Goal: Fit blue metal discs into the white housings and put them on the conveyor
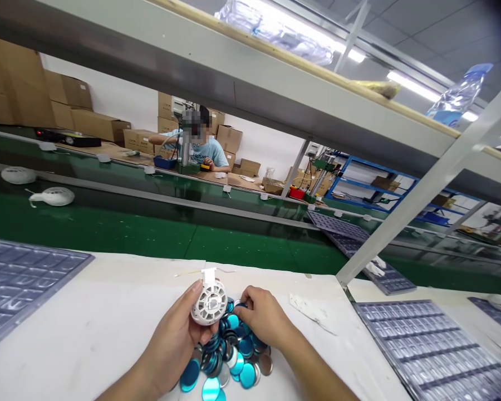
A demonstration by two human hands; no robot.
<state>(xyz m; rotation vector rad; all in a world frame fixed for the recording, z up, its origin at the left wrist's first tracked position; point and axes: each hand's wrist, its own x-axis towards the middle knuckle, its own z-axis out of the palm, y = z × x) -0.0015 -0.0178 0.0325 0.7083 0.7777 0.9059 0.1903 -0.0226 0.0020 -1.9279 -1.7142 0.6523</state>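
Head view: my left hand [173,341] has the housing [209,302] up off the tabletop [108,323], just above the discs [234,362]. How would you say it handles?

— Light and stiff, I'd judge: white moulded plastic with an open grille face. The ribs look thin, so I wouldn't squeeze across them. Where are your fingers [195,291]?

— Curled round its rim, thumb on the left edge, the rest underneath, pinching it by the sides. The little tab on top is free.

— Good, the rim is the place to hold. And the right hand [265,318]?

— Resting on the heap, fingertips bent down into the discs right beside the housing. I cannot tell whether they pinch one, because they hide it.

— Those discs look thin and mirror-glossy, some blue, some silver. I'd guess they are slippery and easy to scratch or smudge. They overlap, so I'd take one by its edge, not its face.

— Agreed. A tray [434,348] lies to the right, well apart from the heap.
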